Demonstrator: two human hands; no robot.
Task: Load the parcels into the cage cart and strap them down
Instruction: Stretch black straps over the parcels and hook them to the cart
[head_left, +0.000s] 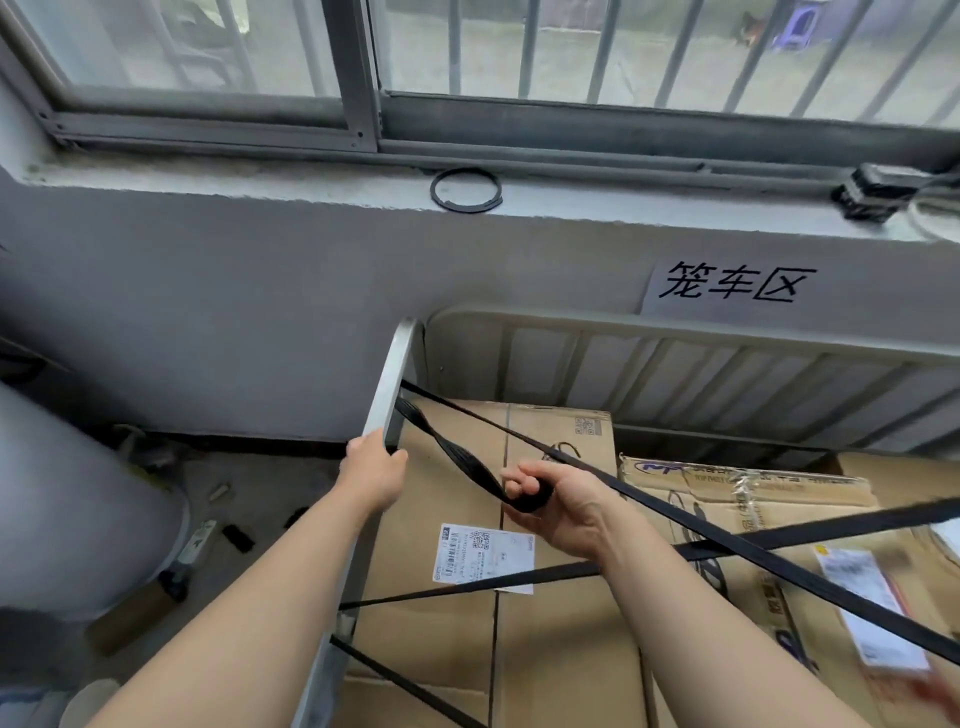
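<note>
Several cardboard parcels (452, 623) fill the grey cage cart (675, 353), which stands against the wall under a window. Black straps (779, 564) cross over the parcels in an X. My left hand (371, 470) grips the cart's left side rail (392, 384) near its top. My right hand (558, 501) is closed on a twisted length of black strap (457, 454) that runs up to the same rail. A white shipping label (485, 556) lies on the near parcel.
A paper sign (735, 283) with black characters is taped to the wall above the cart. A black ring (466, 189) and a brush (872, 195) lie on the window sill. A grey cylinder (67, 499) and small debris sit on the floor at left.
</note>
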